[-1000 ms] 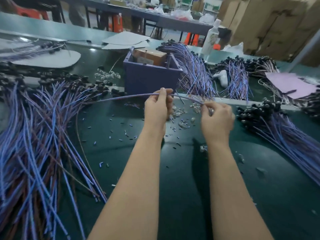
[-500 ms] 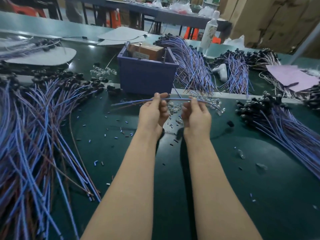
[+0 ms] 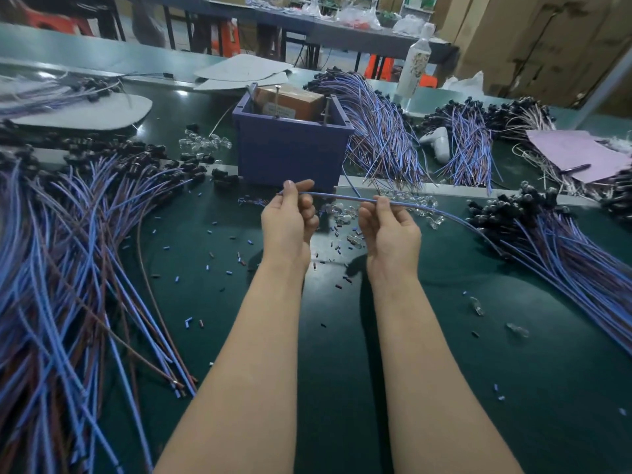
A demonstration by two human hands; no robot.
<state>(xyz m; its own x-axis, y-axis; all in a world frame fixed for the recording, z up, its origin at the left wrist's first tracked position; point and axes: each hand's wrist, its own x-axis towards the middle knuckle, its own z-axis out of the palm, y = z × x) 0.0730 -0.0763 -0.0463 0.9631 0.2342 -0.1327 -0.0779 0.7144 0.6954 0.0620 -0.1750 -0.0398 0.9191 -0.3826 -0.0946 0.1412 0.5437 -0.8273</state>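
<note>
1. Fingers [image 3: 291,192] of left hand [image 3: 284,230] and right hand [image 3: 391,237] are pinched on a blue wire [image 3: 342,197], held at 12 o'clock above the desk [image 3: 342,336].
2. Judged light and limp; best gripped near its ends.

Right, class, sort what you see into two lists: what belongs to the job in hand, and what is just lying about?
In the job:
left hand
right hand
blue wire, pinched between both hands

Lying about:
purple box
white bottle
pink sheet
cut bits on the mat
</note>
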